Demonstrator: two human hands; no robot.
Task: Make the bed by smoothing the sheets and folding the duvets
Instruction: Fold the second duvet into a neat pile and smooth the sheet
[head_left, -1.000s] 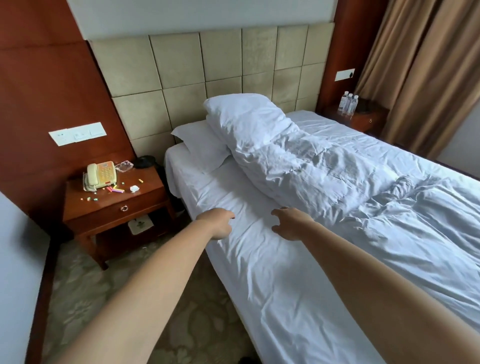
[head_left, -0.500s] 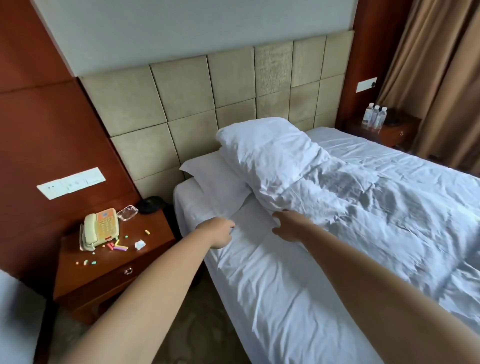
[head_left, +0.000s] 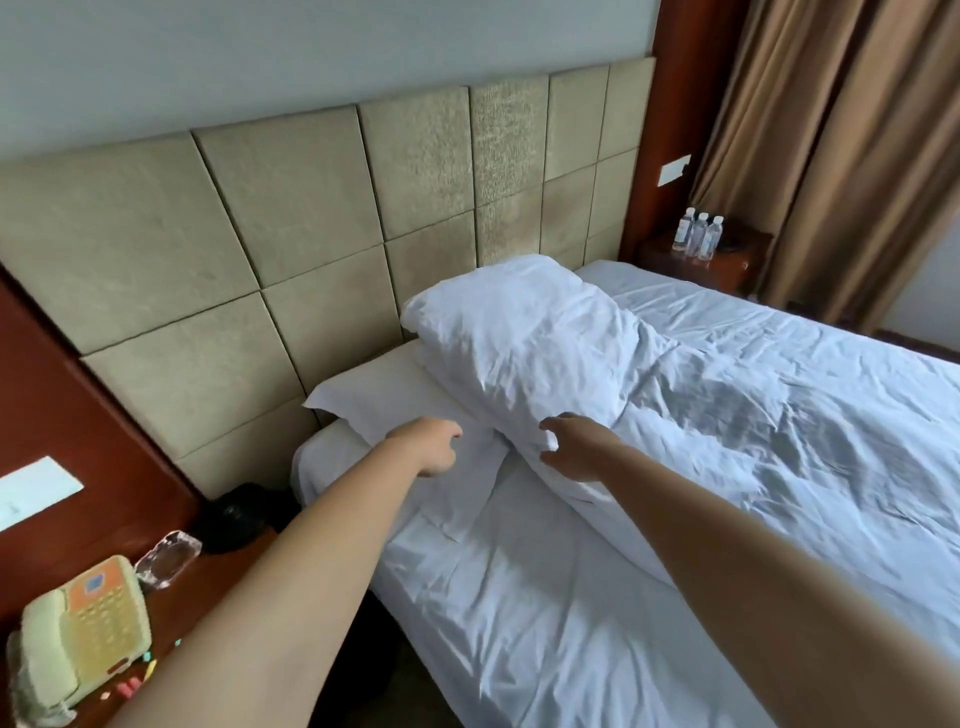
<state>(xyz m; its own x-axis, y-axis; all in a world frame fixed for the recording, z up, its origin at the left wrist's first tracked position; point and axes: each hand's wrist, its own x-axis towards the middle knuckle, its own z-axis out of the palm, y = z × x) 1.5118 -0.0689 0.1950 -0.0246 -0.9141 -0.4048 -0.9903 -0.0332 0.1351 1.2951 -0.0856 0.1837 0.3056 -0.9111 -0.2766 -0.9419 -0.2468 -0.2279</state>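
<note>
A white bed sheet lies wrinkled over the near side of the mattress. At the headboard a plump white pillow rests on a flat pillow. A crumpled white duvet covers the right half of the bed. My left hand hovers over the flat pillow's near corner with loosely curled fingers, holding nothing. My right hand reaches the plump pillow's near edge, fingers and thumb spread apart around the fabric without closing on it.
A padded beige headboard backs the bed. To the left, a wooden nightstand carries a cream telephone, a plastic wrapper and a black object. Three water bottles stand on the far nightstand beside brown curtains.
My view and both arms have moved toward the head of the bed. The hands went from over the bare sheet to the pillows. The right hand's fingers have spread.
</note>
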